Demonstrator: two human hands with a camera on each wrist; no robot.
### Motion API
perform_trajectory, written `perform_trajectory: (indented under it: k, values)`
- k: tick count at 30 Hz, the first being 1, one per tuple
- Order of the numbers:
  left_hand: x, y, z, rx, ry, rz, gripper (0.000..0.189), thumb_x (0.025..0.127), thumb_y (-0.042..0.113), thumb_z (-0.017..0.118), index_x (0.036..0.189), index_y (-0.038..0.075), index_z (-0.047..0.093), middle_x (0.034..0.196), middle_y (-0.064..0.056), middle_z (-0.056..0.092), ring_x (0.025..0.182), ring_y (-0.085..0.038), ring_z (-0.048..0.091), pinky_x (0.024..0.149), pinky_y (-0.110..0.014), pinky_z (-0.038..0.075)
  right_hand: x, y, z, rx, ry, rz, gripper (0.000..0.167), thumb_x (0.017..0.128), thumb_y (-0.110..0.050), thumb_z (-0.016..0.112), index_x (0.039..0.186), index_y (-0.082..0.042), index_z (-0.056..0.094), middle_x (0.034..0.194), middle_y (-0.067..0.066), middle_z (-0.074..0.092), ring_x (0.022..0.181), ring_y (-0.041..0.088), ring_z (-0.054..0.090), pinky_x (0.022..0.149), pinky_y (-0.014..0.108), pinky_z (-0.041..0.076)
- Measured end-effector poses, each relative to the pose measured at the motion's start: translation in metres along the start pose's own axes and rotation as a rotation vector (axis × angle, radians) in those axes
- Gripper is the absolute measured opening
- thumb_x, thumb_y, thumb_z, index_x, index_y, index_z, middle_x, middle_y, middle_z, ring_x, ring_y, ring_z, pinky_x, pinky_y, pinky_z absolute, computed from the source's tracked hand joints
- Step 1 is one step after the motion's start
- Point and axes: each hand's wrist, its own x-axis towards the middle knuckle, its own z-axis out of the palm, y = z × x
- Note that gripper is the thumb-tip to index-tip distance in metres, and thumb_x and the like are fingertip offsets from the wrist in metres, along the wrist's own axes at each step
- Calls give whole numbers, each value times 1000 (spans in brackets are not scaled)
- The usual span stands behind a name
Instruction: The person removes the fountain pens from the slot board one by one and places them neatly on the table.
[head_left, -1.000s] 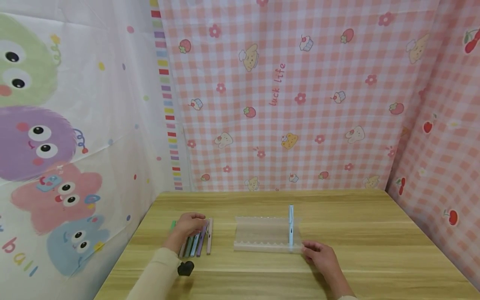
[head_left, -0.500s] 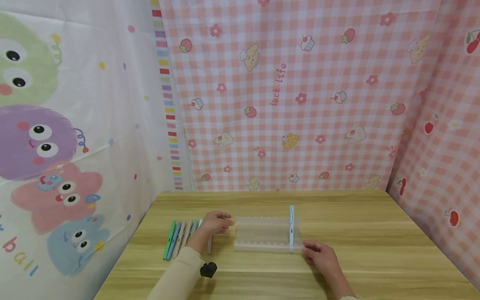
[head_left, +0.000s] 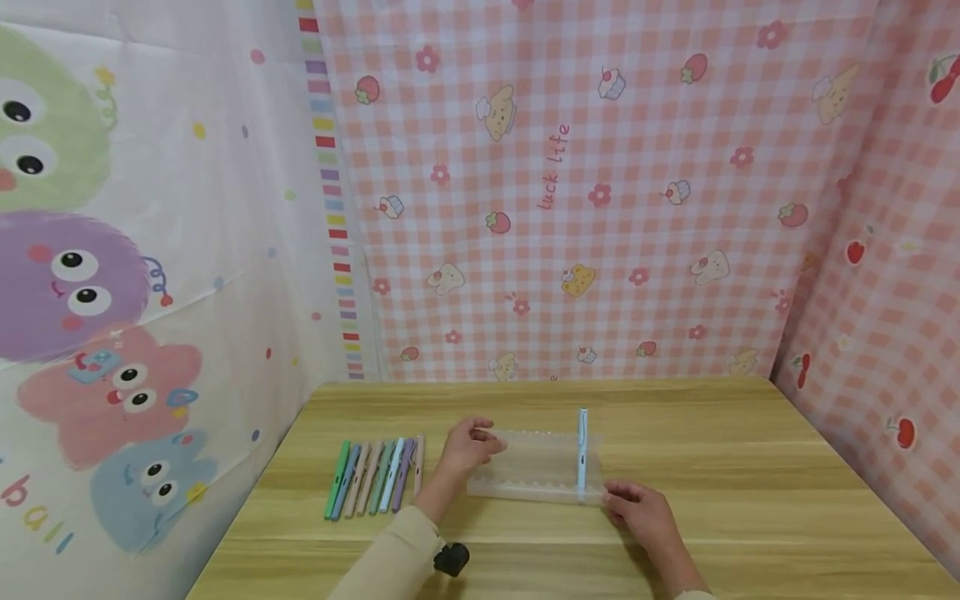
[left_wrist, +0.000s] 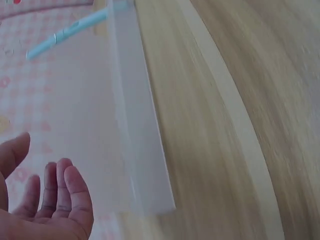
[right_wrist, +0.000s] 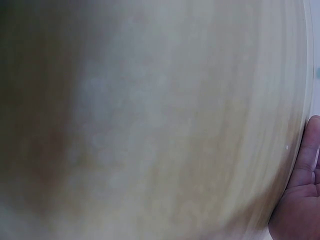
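A clear plastic pen rack (head_left: 534, 463) with notched edges stands mid-table, and one light blue pen (head_left: 582, 450) leans upright in its right end. My left hand (head_left: 469, 450) hovers at the rack's left end, fingers loosely bent; the left wrist view shows this hand (left_wrist: 60, 205) holding nothing beside the rack (left_wrist: 142, 135). At the front right corner, my right hand (head_left: 639, 510) pinches the end of the rack between thumb and fingers. Only part of the right hand (right_wrist: 300, 200) enters the right wrist view, at its edge.
Left of the rack, several pens lie side by side on the wooden table (head_left: 712, 533), among them a green pen (head_left: 337, 481) and a purple pen (head_left: 403, 476). A pink checked cloth (head_left: 645, 242) hangs behind the table, and a white cartoon cloth (head_left: 232, 358) hangs at left.
My left hand has moved right, from over the row of pens to the rack's left end, uncovering the pens. The right hand has stayed at the rack's corner.
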Motion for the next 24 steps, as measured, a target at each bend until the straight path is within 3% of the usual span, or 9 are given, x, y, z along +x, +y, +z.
perform_trajectory:
  k: [6, 13, 18, 24]
  values:
    - [-1, 4, 23, 1, -76, 21, 29, 86, 3, 75, 111, -4, 63, 90, -8, 63, 78, -15, 59, 68, -30, 53, 0, 0, 0, -2, 1, -4, 25, 93, -3, 67, 113, 11, 67, 93, 8, 70, 80, 14, 63, 69, 26, 55]
    - [-6, 2, 49, 5, -118, 22, 30, 85, 0, 73, 112, -8, 63, 88, -6, 62, 77, -13, 57, 69, -30, 55, -1, -2, 0, 4, -4, 3, 25, 93, -4, 67, 114, 11, 66, 94, 8, 70, 81, 15, 63, 70, 27, 55]
    - [-7, -1, 72, -29, -106, 1, 29, 85, -3, 72, 112, -9, 63, 88, -6, 63, 75, -12, 56, 67, -28, 54, -1, -3, -1, 0, -3, 11, 26, 93, -4, 67, 115, 11, 66, 95, 8, 69, 82, 15, 62, 71, 28, 56]
    - [-4, -3, 97, -103, -49, -2, 28, 82, -7, 72, 108, -13, 63, 85, -8, 66, 68, -11, 58, 65, -30, 56, -1, -3, 0, 14, 0, 15, 26, 93, -3, 67, 114, 11, 66, 93, 9, 70, 81, 14, 62, 70, 28, 56]
